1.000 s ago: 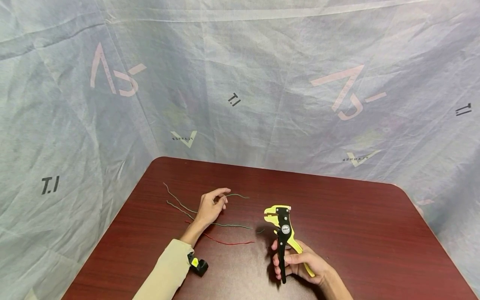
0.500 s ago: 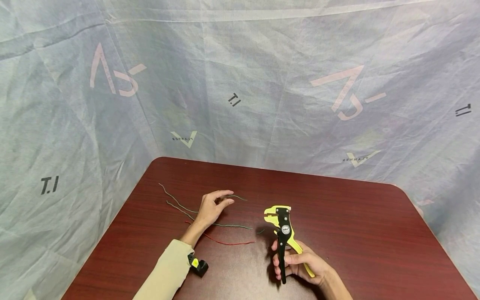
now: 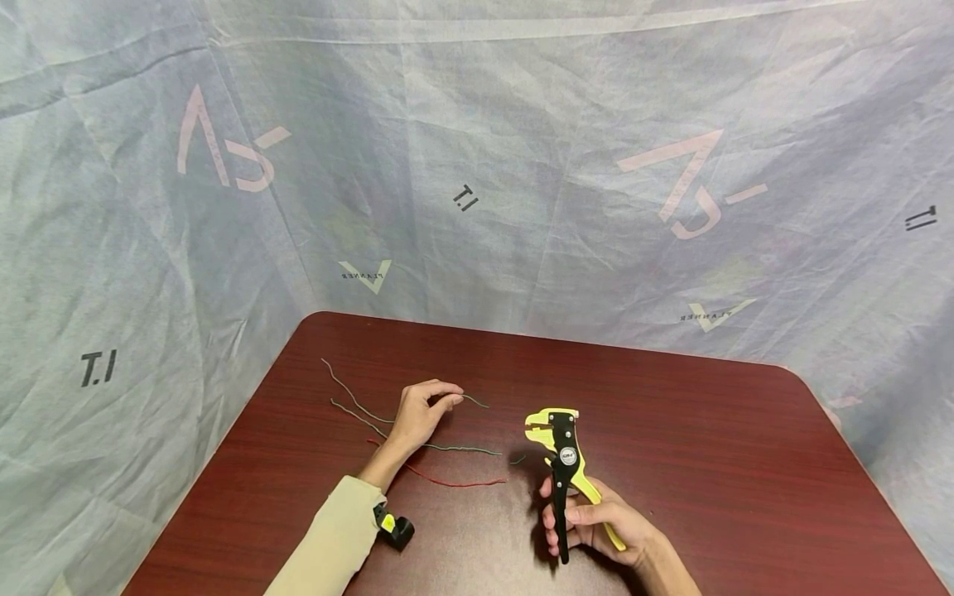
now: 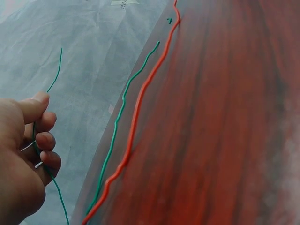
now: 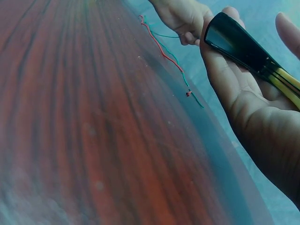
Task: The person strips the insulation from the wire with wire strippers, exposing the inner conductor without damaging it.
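Between thumb and index finger, my left hand (image 3: 417, 414) pinches a thin green wire (image 4: 57, 77). Its short end points right past the fingertips, and its long tail runs back left beyond the hand. Below that hand lie a second green wire (image 3: 462, 449) and a red wire (image 3: 455, 484), both partly hidden by the forearm. My right hand (image 3: 607, 526) grips a yellow and black wire stripper (image 3: 564, 463) by its handles, head up, with its notched mouth facing left. In the right wrist view, a black handle (image 5: 239, 42) lies across the fingers.
A short green wire scrap (image 3: 517, 459) lies just left of the stripper. The dark red wooden table (image 3: 708, 447) extends to the right. Grey printed cloth (image 3: 537, 165) hangs behind its far edge. A black wrist camera (image 3: 393, 530) is strapped to the left wrist.
My left thumb and index finger have parted, then come together on the green wire. Its short end has dropped slightly, while its far end has shifted. The right hand and stripper stay put.
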The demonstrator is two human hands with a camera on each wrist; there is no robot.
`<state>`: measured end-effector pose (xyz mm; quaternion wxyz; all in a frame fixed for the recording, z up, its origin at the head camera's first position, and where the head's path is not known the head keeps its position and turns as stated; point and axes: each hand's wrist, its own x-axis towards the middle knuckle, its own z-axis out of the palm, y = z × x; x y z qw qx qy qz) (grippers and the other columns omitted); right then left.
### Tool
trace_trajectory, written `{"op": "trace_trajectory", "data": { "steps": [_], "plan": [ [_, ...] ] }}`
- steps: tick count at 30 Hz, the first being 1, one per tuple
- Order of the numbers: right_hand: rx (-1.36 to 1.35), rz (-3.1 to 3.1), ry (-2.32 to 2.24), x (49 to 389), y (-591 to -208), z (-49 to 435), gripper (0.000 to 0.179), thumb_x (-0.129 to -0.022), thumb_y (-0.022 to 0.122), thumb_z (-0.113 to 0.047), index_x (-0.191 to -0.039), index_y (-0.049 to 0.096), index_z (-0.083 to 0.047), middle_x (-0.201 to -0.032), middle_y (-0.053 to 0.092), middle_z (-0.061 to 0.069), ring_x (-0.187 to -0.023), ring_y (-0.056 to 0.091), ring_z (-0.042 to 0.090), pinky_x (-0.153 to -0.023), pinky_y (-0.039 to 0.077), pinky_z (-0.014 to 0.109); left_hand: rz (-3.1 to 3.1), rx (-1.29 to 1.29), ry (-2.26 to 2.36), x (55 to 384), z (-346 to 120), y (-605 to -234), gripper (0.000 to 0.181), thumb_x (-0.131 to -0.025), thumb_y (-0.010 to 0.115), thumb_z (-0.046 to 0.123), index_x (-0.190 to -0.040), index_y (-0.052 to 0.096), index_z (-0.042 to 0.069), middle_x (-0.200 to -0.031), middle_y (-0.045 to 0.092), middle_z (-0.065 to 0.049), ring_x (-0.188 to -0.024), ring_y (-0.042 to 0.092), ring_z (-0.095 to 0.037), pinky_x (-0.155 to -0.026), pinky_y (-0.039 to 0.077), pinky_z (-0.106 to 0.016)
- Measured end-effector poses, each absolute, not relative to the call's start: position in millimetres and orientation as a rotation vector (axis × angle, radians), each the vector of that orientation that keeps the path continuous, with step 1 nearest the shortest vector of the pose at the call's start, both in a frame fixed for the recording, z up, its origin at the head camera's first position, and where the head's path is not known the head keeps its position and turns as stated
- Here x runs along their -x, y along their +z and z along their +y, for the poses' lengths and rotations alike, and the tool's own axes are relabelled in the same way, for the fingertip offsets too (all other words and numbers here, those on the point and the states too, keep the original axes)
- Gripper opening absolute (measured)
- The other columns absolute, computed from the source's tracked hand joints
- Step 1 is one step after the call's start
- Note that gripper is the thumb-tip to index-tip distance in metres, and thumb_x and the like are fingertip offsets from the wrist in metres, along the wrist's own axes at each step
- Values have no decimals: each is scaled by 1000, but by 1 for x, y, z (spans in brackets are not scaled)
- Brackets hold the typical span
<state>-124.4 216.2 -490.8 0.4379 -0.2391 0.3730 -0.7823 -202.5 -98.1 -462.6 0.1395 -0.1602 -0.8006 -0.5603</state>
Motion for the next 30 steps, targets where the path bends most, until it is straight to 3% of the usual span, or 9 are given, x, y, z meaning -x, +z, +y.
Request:
{"op": "trace_trajectory", "data": {
  "steps": [5,13,16,22,26,30],
  "plan": [
    [587,932,-1947,124,-490,216,41,-99,31,7,-135,47,-5,-110,72,5,-98,70,22,-88,57,40,-2282,496,-1588,199,-97,-458,6,-87,70,-5,-91,74,-7,-83,72,-22,-66,61,-37,-60,49,-27],
    [580,943,-1945,123,-489,215,40,-99,31,6,-134,47,-5,-110,72,5,-98,70,22,-88,57,40,-2245,480,-1648,199,-98,-454,5,-85,68,-11,-85,71,-6,-69,63,-23,-55,38,-7,-55,33,-16],
    [577,943,-1946,123,-488,215,40,-99,31,6,-134,47,-5,-110,72,5,-98,70,22,-88,57,40,-2246,473,-1659,203,-99,-462,4,-86,70,-7,-89,73,-8,-72,65,-24,-54,37,-7,-54,30,-15],
    [591,946,-1946,123,-486,214,41,-99,31,6,-135,46,-5,-110,71,5,-97,70,22,-88,56,39,-2226,521,-1589,214,-102,-484,10,-88,74,8,-94,78,1,-76,71,-12,-56,43,-14,-54,36,-21],
    [601,946,-1950,123,-486,214,41,-99,31,6,-135,46,-4,-110,72,5,-97,70,22,-88,56,40,-2219,558,-1574,212,-101,-482,8,-87,75,9,-93,80,6,-76,72,-9,-58,48,-9,-54,40,-22],
    [605,948,-1959,123,-485,214,40,-98,32,6,-135,46,-5,-110,72,5,-97,70,22,-88,56,40,-2206,594,-1573,208,-97,-478,8,-86,76,7,-92,79,2,-76,71,-10,-60,48,-2,-54,41,-21]
  ]
}}
